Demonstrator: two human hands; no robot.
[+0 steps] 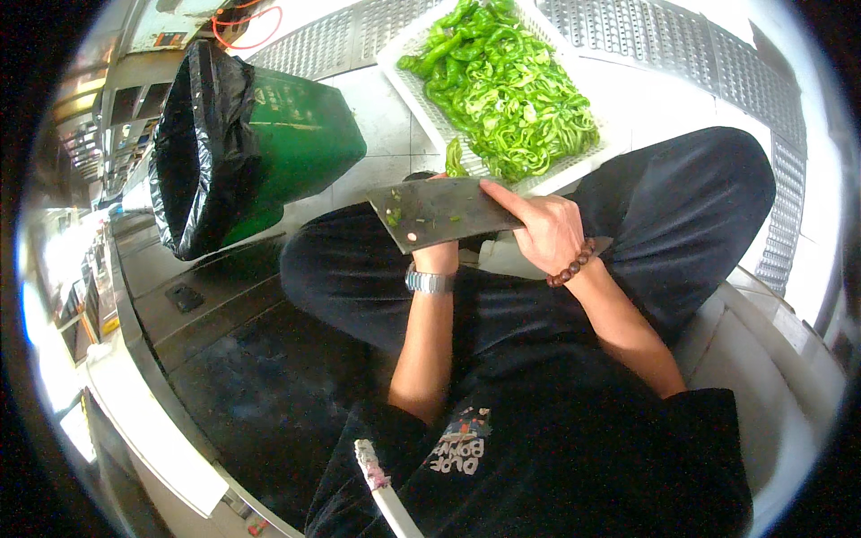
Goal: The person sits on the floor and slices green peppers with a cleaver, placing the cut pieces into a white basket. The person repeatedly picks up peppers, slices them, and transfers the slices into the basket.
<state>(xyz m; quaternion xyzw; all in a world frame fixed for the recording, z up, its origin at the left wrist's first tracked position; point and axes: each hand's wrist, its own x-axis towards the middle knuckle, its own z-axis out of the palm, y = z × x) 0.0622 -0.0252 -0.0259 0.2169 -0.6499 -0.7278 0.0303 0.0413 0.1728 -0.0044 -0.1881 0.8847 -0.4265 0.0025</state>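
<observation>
My right hand [550,228] grips a wide-bladed cleaver [444,212], its index finger stretched along the blade. Bits of green pepper and a small pale piece stick to the dark steel. Behind the blade, my left hand [436,254] is mostly hidden; only its base and a fingertip at the far edge show. A single green pepper [455,159] stands out just beyond that fingertip, and whether the hand holds it is unclear. Past the cleaver, a white plastic basket [410,101] bears sliced green peppers [531,114] and whole-looking ones [464,47] at its far end.
At left, a green waste bin [303,128] with a black liner [229,134] appears beside my knee. Perforated metal drain covers [632,40] cross the tiled floor [383,114] behind the basket. A partly burnt cigarette [387,491] juts into view low down, in front of my dark shirt.
</observation>
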